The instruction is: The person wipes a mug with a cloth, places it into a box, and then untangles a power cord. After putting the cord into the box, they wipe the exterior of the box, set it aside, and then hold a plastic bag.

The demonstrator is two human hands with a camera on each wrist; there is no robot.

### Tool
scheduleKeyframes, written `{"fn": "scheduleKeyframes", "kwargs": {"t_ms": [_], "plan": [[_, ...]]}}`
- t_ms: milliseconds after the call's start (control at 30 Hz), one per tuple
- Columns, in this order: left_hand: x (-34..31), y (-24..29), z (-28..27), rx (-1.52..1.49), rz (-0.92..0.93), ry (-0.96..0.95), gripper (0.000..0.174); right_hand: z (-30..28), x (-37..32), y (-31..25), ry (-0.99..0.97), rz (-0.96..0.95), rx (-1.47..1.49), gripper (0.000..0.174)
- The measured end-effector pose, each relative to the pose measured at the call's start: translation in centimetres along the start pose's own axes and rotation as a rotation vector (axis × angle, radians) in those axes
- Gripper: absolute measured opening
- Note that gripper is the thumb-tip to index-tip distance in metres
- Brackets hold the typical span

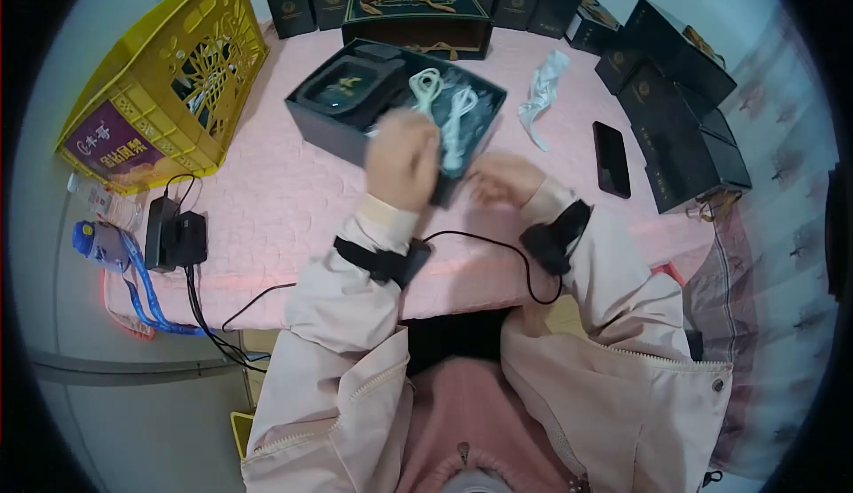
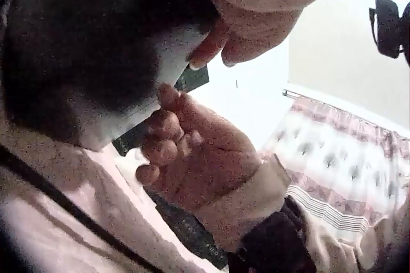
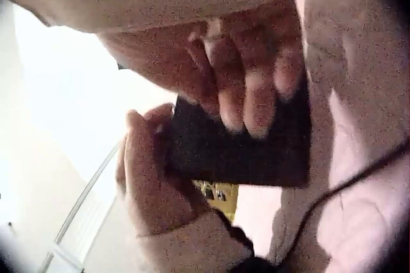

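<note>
An open dark box (image 1: 333, 138) stands at the middle of the bed-like pink surface, holding a black device (image 1: 342, 84), a pale green cable (image 1: 426, 89) and a white cable (image 1: 458, 120). My left hand (image 1: 404, 160), blurred, is over its front side; in the right wrist view the left hand (image 3: 154, 177) is curled at the edge of a dark box face (image 3: 237, 158). My right hand (image 1: 506, 180) is at the box's front right corner, fingers bent; in the left wrist view the right hand (image 2: 198, 158) shows its palm. Whether its fingertips touch the box is unclear.
A yellow crate (image 1: 160, 75) stands at the left, near a black adapter (image 1: 191, 240) and a blue-capped bottle (image 1: 98, 240). Dark boxes line the back and right. Crumpled white wrapping (image 1: 544, 89) and a phone (image 1: 611, 160) lie right. A black cord runs between the wrists.
</note>
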State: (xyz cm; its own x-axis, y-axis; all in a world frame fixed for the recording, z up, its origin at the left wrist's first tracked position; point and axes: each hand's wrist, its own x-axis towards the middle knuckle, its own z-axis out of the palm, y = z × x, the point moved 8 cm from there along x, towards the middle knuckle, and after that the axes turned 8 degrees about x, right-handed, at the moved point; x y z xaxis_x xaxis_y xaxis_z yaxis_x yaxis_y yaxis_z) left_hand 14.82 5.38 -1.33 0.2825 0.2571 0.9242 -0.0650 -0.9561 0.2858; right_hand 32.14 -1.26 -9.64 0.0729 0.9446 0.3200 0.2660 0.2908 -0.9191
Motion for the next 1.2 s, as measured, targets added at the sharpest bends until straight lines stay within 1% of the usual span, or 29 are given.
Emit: {"fn": "scheduleKeyframes", "kwargs": {"t_ms": [33,100,133,167,233,267,333,367,433,467,500,600,633,667,700,733,767,833,900,933,1033,1067,1100,1167,1200], "plan": [[-0.3,1.1,0.3,-0.006,0.007,-0.009,0.006,0.6,0.0,-0.2,0.018,0.128,0.083,0.014],[-0.7,2.3,1.7,0.104,-0.037,-0.265,0.01,2.1,-0.3,-0.2,0.046,0.381,0.261,0.015],[-0.6,2.5,1.5,0.104,-0.032,-0.278,0.01,-1.9,0.1,-0.7,0.374,0.222,0.007,0.016],[-0.5,2.4,1.3,0.201,-0.046,-0.302,0.013,-6.4,0.1,-1.6,0.695,0.06,-0.252,0.018],[-0.4,2.1,1.0,0.393,-0.073,-0.335,0.019,-10.6,0.4,-5.0,0.836,-0.307,-0.875,0.022],[-0.5,2.0,1.1,0.392,-0.068,-0.335,0.019,-12.6,0.6,-3.2,0.842,-0.308,-0.875,0.022],[-0.7,1.9,1.3,0.334,-0.034,-0.333,0.023,-15.8,0.8,1.9,0.887,-0.076,-1.288,0.022],[-0.8,1.8,1.4,0.307,-0.022,-0.332,0.025,-16.6,0.6,2.2,0.887,-0.078,-1.289,0.022],[-0.7,1.4,1.2,0.302,-0.03,-0.314,0.026,-18.1,1.7,7.1,0.649,0.336,-1.018,0.018],[-0.6,1.2,1.0,0.286,-0.03,-0.3,0.026,-17.0,1.9,8.4,0.524,0.532,-0.871,0.017],[-0.6,1.1,0.9,0.266,-0.028,-0.286,0.027,-16.0,2.3,7.6,0.519,0.532,-0.866,0.017],[-0.5,0.8,0.7,0.246,-0.028,-0.277,0.027,-12.0,2.9,4.5,0.289,0.63,-0.958,0.012],[-0.4,0.7,0.6,0.236,-0.021,-0.27,0.027,-12.0,2.6,5.7,0.292,0.632,-0.955,0.012],[-0.2,0.4,0.6,0.237,-0.019,-0.273,0.027,-11.2,2.8,7.7,0.296,0.491,-0.58,0.013],[-0.2,0.1,0.6,0.227,-0.023,-0.279,0.027,-10.4,3.1,8.4,0.288,0.343,-0.209,0.013],[-0.4,0.0,0.6,0.217,-0.031,-0.285,0.027,-8.5,2.9,7.0,0.366,0.403,-0.078,0.014],[-0.6,-0.1,0.6,0.204,-0.041,-0.293,0.026,-5.3,2.5,5.2,0.445,0.465,0.054,0.016],[-0.8,-0.2,0.6,0.191,-0.046,-0.299,0.027,-1.5,2.3,3.1,0.445,0.441,-0.276,0.017],[-0.7,-0.4,0.7,0.169,-0.044,-0.299,0.027,4.4,1.7,2.5,0.253,0.249,-0.225,0.021],[-0.8,-0.5,0.7,0.166,-0.045,-0.302,0.027,4.8,1.5,2.3,0.255,0.252,-0.223,0.021],[-0.8,-0.8,0.4,0.094,-0.032,-0.322,0.027,4.1,1.2,-1.5,0.454,0.115,-0.082,0.013],[-0.7,-0.9,0.2,0.098,-0.029,-0.316,0.027,1.8,1.3,-1.9,0.571,0.121,-0.012,0.012],[-0.8,-0.8,0.2,0.047,-0.017,-0.349,0.027,-1.8,1.4,-1.8,0.683,0.129,0.059,0.011],[-0.9,-0.6,0.3,-0.055,0.012,-0.418,0.027,-7.9,1.7,3.0,0.712,0.282,-0.019,0.012],[-0.8,-0.6,0.1,-0.05,0.015,-0.411,0.027,-9.1,1.1,3.5,0.708,0.274,-0.021,0.012]]}}
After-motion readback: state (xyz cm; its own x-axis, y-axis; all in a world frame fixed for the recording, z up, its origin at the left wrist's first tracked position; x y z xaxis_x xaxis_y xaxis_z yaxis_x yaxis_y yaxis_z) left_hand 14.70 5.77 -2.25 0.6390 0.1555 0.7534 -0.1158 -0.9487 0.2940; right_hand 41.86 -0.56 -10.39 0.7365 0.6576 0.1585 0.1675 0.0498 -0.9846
